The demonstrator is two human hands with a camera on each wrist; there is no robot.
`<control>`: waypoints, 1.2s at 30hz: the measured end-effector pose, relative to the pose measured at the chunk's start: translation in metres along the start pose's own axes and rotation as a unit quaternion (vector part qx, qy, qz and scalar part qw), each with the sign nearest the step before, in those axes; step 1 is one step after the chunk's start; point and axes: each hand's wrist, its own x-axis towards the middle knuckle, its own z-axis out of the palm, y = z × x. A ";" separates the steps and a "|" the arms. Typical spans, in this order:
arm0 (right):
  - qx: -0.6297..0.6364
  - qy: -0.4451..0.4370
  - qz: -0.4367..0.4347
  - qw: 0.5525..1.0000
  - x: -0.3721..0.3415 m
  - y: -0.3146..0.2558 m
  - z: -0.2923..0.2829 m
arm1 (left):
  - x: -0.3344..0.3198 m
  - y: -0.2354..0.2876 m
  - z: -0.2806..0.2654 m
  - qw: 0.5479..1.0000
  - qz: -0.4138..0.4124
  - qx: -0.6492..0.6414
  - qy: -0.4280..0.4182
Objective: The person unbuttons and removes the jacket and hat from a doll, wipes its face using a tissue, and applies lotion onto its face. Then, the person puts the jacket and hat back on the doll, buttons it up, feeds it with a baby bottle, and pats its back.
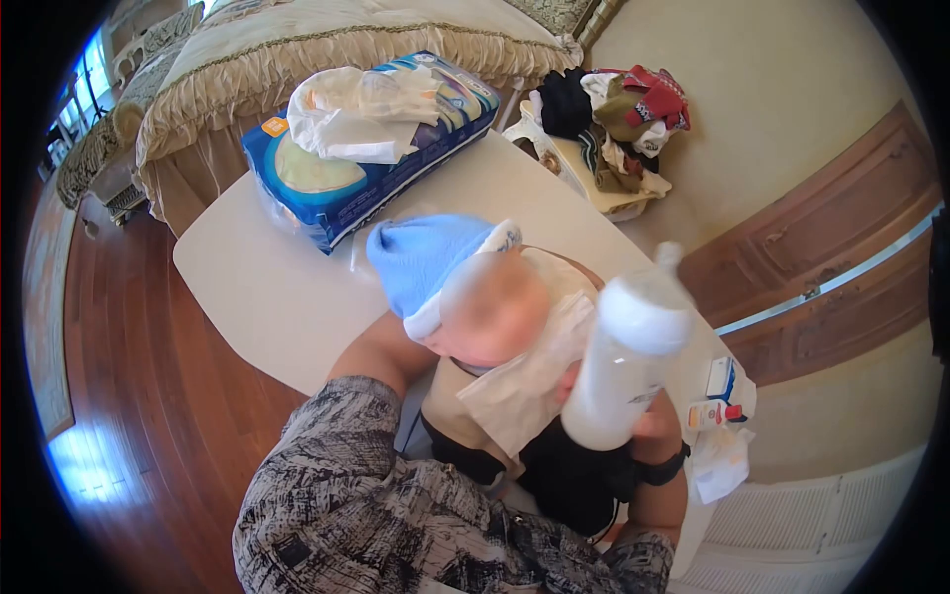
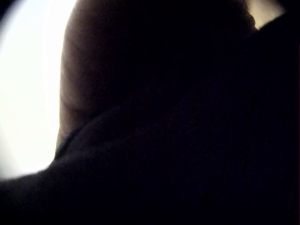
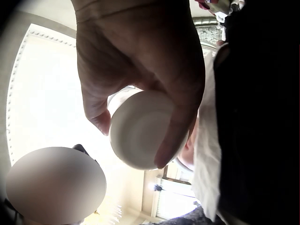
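In the head view, my right hand (image 1: 655,421) grips a milky baby bottle (image 1: 609,386) with a white collar, its teat end up. Seen from below in the right wrist view, thumb and fingers of my right hand (image 3: 136,51) curl round the bottle's base (image 3: 140,136). A small person in a light blue hat (image 1: 426,262) lies across my lap, with a beige cloth (image 1: 529,391) under the chin. My left arm (image 1: 371,356) passes behind the small person's head; the left hand is hidden in the head view. Dark skin (image 2: 77,70) and dark cloth (image 2: 154,164) fill the left wrist view.
On the white table (image 1: 247,297) lies a blue diaper pack (image 1: 346,193) with a white diaper (image 1: 361,114) on top. Piled clothes (image 1: 618,119) fill a container beyond. Small boxes (image 1: 712,396) and a crumpled tissue (image 1: 720,465) lie at right. A bed (image 1: 327,49) stands behind.
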 end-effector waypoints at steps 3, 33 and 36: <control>-0.007 0.024 -0.077 0.997 -0.004 -0.016 -0.011 | 0.003 0.002 0.002 1.000 0.004 -0.003 -0.004; 0.006 0.227 -0.295 0.928 0.014 -0.003 -0.054 | 0.026 0.002 -0.018 0.996 0.014 0.069 -0.048; 0.036 0.238 -0.276 0.931 0.012 -0.002 -0.056 | 0.026 0.003 -0.015 0.996 0.015 0.063 -0.061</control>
